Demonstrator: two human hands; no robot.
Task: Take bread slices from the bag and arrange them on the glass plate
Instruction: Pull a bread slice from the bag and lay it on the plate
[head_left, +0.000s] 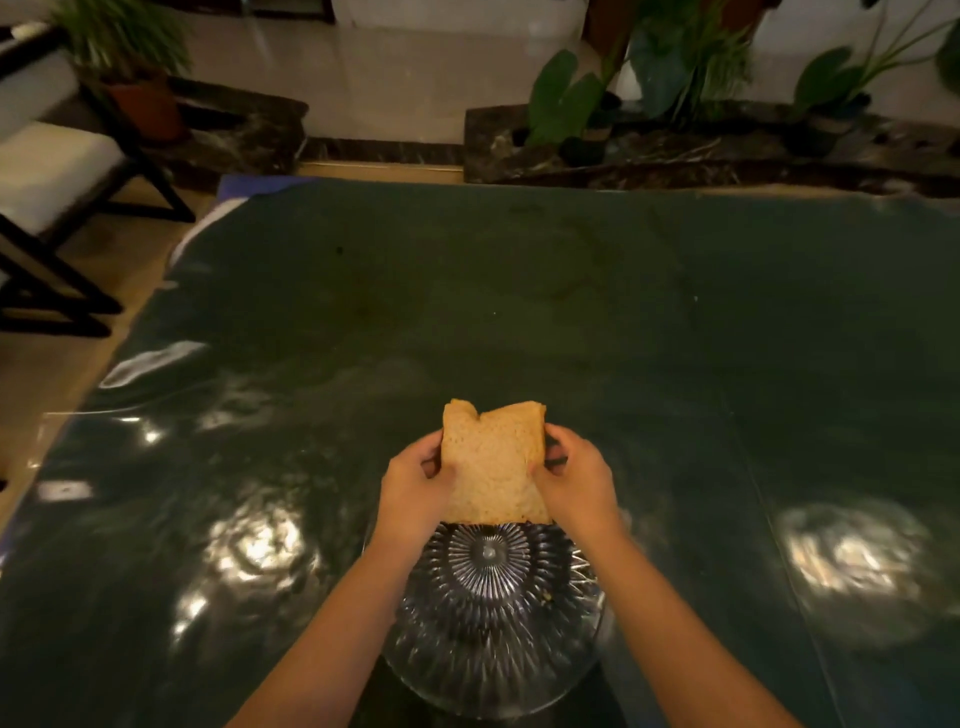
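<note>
A tan bread slice (492, 462) with a notch in its top edge is held up over the far part of the glass plate (493, 670). My left hand (413, 491) grips its left side and my right hand (576, 480) grips its right side. The plate is clear cut glass with a ribbed sunburst pattern and sits near the table's front edge, between my forearms. A few small crumbs lie on it. No bread bag shows in this view.
The table (519, 312) has a dark green glossy top with bright light reflections. A chair with a white cushion (47, 171) stands to the left. Potted plants (649, 88) line a dark stone ledge beyond the table's far edge.
</note>
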